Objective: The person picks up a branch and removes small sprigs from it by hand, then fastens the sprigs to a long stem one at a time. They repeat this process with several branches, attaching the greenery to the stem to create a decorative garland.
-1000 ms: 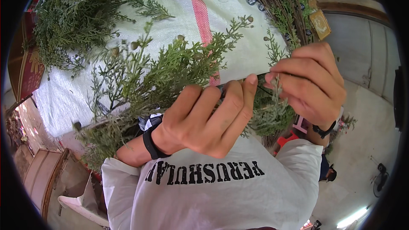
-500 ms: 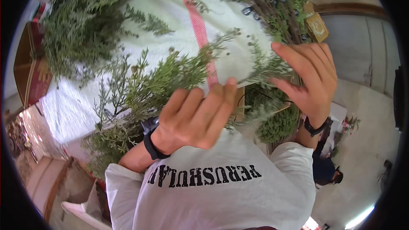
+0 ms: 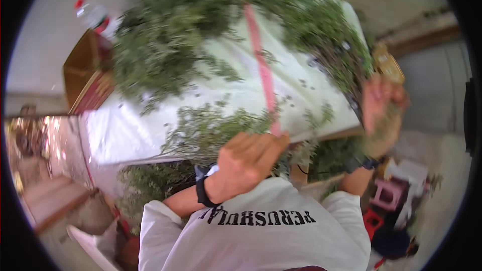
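Note:
My left hand [image 3: 251, 163], a dark band at its wrist, is closed around the stem end of several leafy evergreen sprigs [image 3: 206, 129]. They fan out leftward over the near edge of a white cloth-covered table [image 3: 135, 138]. A thin sprig [image 3: 321, 115] shows just right of that hand. Off the table's right edge, my right hand [image 3: 384, 108] is blurred, its fingers curled and its palm toward me. A smear of green sprig [image 3: 385, 123] lies across that palm, apparently held.
A large heap of greenery [image 3: 160, 40] covers the far left of the table. Stemmed branches [image 3: 336, 45] lie far right. A cardboard box [image 3: 88, 73] and a red-capped bottle [image 3: 91, 14] stand left. Lower right are a pink stool [image 3: 389, 193] and a person in dark clothing [image 3: 394, 241].
My right hand has moved outward to the right, away from the left hand, with green in it. The left hand keeps its grip. The whole view has shifted, bringing the bottle into sight.

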Demonstrator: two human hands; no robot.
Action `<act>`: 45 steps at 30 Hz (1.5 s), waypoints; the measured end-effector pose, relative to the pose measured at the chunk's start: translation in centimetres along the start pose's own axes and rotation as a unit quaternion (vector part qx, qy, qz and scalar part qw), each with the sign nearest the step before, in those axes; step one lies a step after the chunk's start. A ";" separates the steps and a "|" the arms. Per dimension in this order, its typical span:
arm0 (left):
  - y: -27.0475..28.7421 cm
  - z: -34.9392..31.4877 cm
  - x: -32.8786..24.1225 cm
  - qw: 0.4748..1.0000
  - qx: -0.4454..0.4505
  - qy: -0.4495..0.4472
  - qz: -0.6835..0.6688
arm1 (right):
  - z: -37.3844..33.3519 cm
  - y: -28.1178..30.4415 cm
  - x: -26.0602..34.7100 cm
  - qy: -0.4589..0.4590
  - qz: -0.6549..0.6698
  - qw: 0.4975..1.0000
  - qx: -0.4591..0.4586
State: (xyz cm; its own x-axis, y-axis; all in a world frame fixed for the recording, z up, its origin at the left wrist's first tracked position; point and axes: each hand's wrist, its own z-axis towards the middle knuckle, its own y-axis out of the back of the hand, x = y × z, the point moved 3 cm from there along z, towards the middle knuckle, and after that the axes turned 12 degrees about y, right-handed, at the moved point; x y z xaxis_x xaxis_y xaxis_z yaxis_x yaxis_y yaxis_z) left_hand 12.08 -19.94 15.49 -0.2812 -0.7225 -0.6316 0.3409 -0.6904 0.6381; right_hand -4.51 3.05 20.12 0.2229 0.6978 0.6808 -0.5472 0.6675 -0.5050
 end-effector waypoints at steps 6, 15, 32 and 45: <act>1.8 -2.6 -0.2 0.998 0.001 0.059 0.038 | 4.0 -3.1 -1.2 0.030 -0.182 0.980 -0.078; 2.3 -6.7 0.4 0.984 0.076 0.137 0.081 | 10.2 -21.2 -13.9 -0.240 -0.184 0.893 0.334; 9.0 -13.7 3.9 0.919 0.047 0.382 0.092 | 9.6 -38.5 -40.6 -0.065 -0.325 0.877 0.348; 8.4 -15.9 1.1 0.916 0.031 0.389 0.094 | 8.4 -36.5 -37.7 -0.054 -0.285 0.896 0.336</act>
State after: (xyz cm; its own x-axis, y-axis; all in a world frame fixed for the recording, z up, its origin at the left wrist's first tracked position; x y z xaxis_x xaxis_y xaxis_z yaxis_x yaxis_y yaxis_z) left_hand 28.91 -25.99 13.16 0.5090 -0.6014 -0.6158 0.2589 -0.5754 0.7759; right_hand 0.26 -49.82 17.36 0.5616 0.2403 0.7918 -0.7395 0.5749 0.3501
